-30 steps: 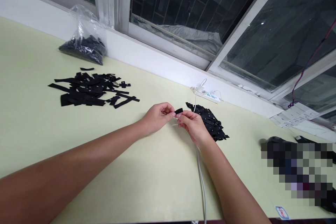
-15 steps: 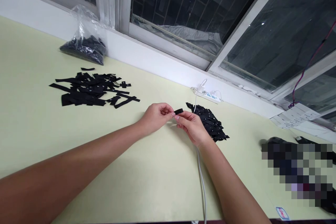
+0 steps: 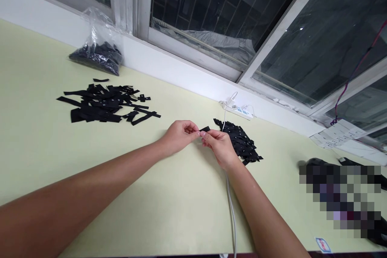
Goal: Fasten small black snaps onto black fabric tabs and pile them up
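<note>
My left hand (image 3: 181, 135) and my right hand (image 3: 219, 145) meet above the middle of the table, thumbs nearly touching. Between them they pinch a short black fabric strip (image 3: 204, 129), partly hidden by the fingers. Just behind my right hand lies a dense pile of black strips (image 3: 242, 141) with small light marks on them. A looser heap of black strips (image 3: 102, 102) is spread out to the left of my left hand, with one strip (image 3: 100, 80) lying apart above it.
A clear plastic bag (image 3: 96, 50) of black pieces leans against the wall at the back left. A white power strip (image 3: 240, 111) sits by the wall, its white cable (image 3: 231, 205) running under my right arm to the front edge. Dark, partly pixelated items (image 3: 320, 165) lie right.
My right fingers have closed in nearer to my left thumb, and the strip sits slightly lower and shows less. The piles have not moved.
</note>
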Tool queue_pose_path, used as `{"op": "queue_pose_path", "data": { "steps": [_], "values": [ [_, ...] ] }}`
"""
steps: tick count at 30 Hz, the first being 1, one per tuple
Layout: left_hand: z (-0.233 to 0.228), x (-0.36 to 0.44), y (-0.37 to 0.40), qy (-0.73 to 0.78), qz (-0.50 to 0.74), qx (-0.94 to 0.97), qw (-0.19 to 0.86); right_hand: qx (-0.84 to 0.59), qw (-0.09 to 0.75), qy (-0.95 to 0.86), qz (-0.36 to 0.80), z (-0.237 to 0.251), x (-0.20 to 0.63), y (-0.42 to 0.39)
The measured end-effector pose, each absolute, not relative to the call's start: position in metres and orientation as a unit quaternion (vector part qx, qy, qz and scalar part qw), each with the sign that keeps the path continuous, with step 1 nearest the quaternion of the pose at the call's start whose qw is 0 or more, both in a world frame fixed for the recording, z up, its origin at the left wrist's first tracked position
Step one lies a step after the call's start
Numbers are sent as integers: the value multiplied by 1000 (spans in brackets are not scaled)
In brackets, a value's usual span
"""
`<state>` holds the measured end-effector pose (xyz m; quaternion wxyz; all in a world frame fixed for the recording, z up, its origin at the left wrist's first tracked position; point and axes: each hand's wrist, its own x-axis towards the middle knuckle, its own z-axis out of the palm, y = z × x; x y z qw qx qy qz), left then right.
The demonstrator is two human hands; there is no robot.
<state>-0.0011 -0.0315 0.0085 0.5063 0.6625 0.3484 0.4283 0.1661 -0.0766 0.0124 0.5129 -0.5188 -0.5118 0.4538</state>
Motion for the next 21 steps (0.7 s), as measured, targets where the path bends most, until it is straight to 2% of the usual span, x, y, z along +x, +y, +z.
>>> {"op": "queue_pose_path", "data": {
  "steps": [8,21],
  "values": [
    [6,-1,-31,303,428,707,475,-512,518,-502,467,13,165,-78],
    [1,3,-30,303,436,690,492,-534,521,-512,427,15,170,-72]
  ]
}}
